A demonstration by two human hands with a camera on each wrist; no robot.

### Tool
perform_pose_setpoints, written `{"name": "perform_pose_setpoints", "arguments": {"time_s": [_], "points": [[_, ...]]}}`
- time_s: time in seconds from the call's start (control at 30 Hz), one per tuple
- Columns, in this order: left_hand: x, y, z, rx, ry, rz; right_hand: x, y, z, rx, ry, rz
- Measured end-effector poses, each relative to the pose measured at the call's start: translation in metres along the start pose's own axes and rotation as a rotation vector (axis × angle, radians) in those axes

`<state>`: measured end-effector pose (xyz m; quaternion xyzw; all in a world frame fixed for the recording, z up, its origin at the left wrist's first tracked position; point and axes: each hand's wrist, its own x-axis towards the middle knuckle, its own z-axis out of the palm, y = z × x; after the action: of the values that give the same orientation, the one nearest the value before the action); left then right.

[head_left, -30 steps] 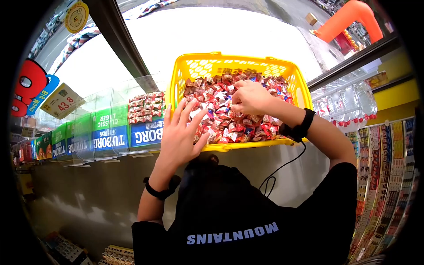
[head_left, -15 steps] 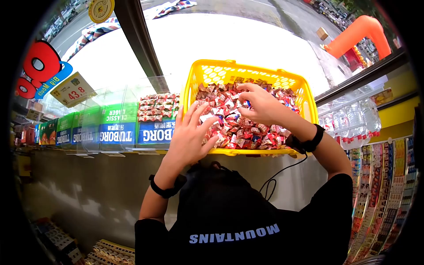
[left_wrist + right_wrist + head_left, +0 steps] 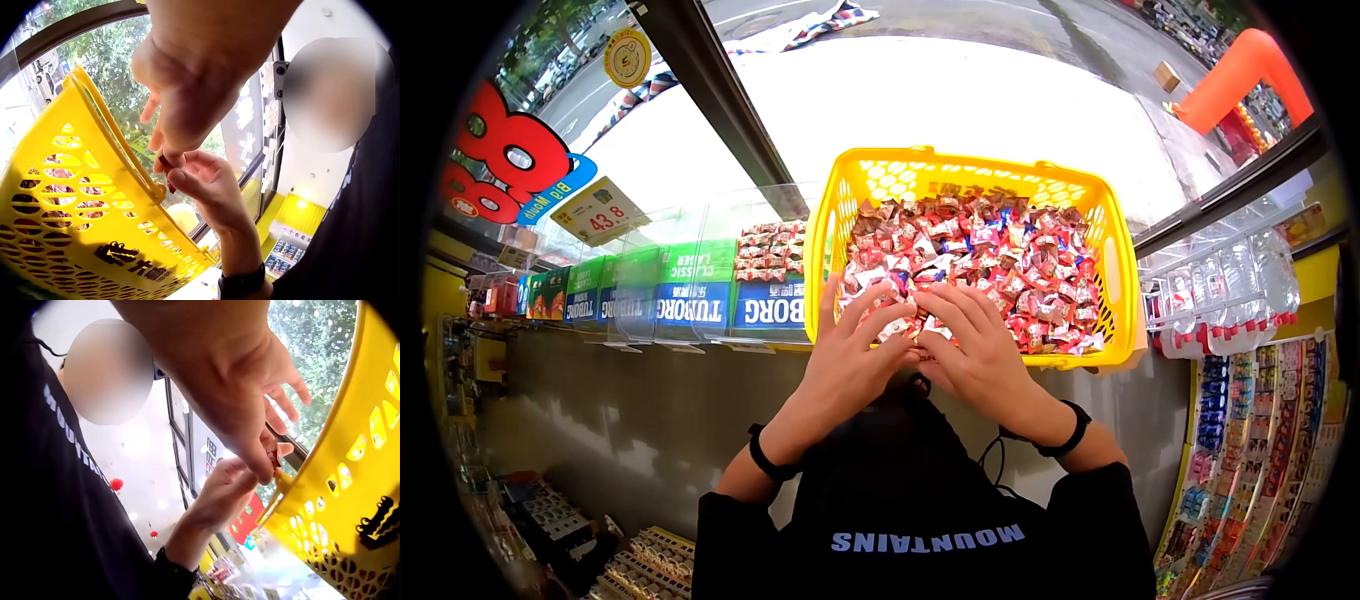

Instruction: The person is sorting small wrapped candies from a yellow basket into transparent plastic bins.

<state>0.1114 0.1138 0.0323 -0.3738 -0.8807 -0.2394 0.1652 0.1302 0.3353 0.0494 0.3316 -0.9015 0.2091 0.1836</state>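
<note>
Candy [image 3: 164, 166] is pinched between the fingers of the left hand [image 3: 855, 352] and the right hand [image 3: 972, 352] — both sets clamped on it — just over the yellow basket's [image 3: 1122, 290] near rim.

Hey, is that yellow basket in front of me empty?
No, the yellow basket is filled from wall to wall with red, brown and white wrapped candies.

Black "MOUNTAINS" shirt [image 3: 920, 520], black wristbands [image 3: 765, 466]

Boxes [image 3: 690, 300] just left of the yellow basket [image 3: 1122, 290] read "TUBORG" and "CLASSIC". A price tag [image 3: 602, 212] further left shows "43.8". The black shirt [image 3: 930, 540] below the basket reads "MOUNTAINS".
</note>
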Motion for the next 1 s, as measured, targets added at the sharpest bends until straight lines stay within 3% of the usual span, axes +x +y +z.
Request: {"name": "perform_pose_setpoints", "arguments": {"time_s": [0.23, 0.5, 0.6, 0.77, 1.0], "points": [[-0.022, -0.010, -0.024, 0.112, 0.064, -0.025, 0.002, -0.009, 0.021, 0.188, 0.077, 0.074], [-0.068, -0.067, -0.039, 0.021, 0.126, -0.034, 0.037, -0.050, 0.058, 0.240, 0.049, 0.052], [-0.085, -0.098, -0.056, -0.020, 0.107, -0.030, 0.057, -0.072, 0.077, 0.123, 0.035, 0.049], [-0.110, -0.156, -0.078, -0.049, 0.094, -0.009, 0.096, -0.110, 0.112, 0.048, 0.022, 0.156], [-0.106, -0.196, -0.091, -0.001, 0.148, 0.170, 0.126, -0.141, 0.135, 0.014, 0.024, 0.341]]}}
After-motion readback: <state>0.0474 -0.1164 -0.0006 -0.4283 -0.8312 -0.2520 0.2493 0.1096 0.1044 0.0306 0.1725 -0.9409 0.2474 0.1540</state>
